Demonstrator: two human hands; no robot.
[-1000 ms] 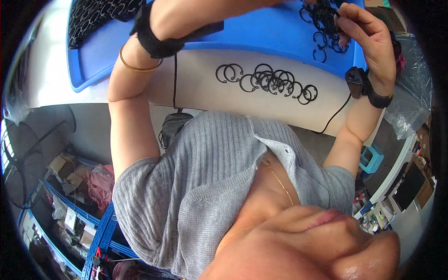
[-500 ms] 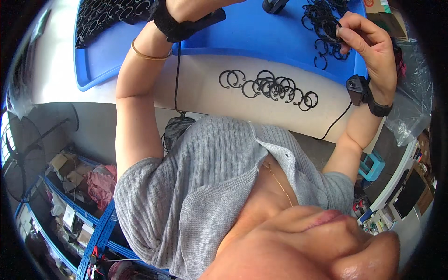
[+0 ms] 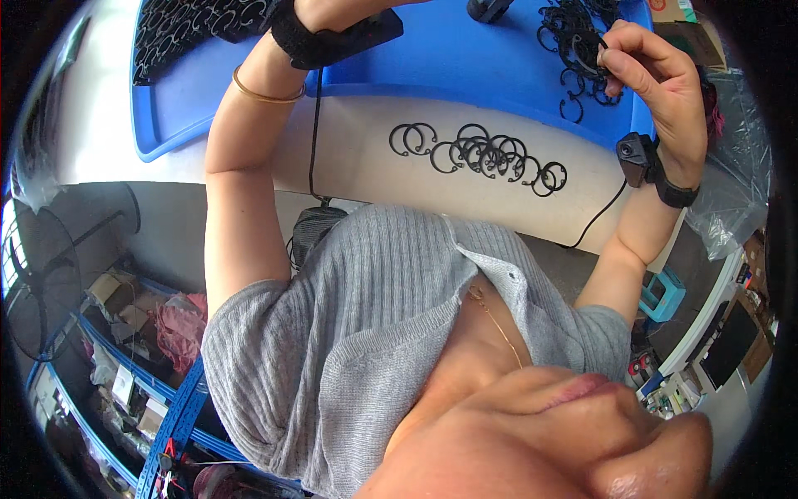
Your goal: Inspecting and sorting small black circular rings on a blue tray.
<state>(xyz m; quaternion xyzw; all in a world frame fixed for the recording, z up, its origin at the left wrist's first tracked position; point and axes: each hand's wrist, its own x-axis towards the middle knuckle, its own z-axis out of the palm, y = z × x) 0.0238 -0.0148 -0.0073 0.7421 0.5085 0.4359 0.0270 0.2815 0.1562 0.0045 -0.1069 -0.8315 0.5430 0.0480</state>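
Head view: right grip pinched beside the ring pile

And there's your right grip (image 3: 657,71), closed to a fine pinch, thumb against forefinger, on what looks like one black ring (image 3: 603,48), though the dark clutter behind blurs the count. Just left of that pinch lies a tangled ring pile (image 3: 561,18) in the blue tray (image 3: 465,66), with a few looser rings on its near side. Nearer you, left of the grip, an overlapping string of rings (image 3: 490,158) rests on the white desk (image 3: 349,141). Far left of it, a dense black mass of rings (image 3: 195,33) covers the tray's other end. Your left grip (image 3: 337,12) runs past the upper edge; I can't tell how open it is or what it has.

Nice and light on the rim, now! Those C-shaped neighbours could hook, so turn the ring before you tug, and keep the wrist camera (image 3: 636,158) and its cable (image 3: 604,214) clear.
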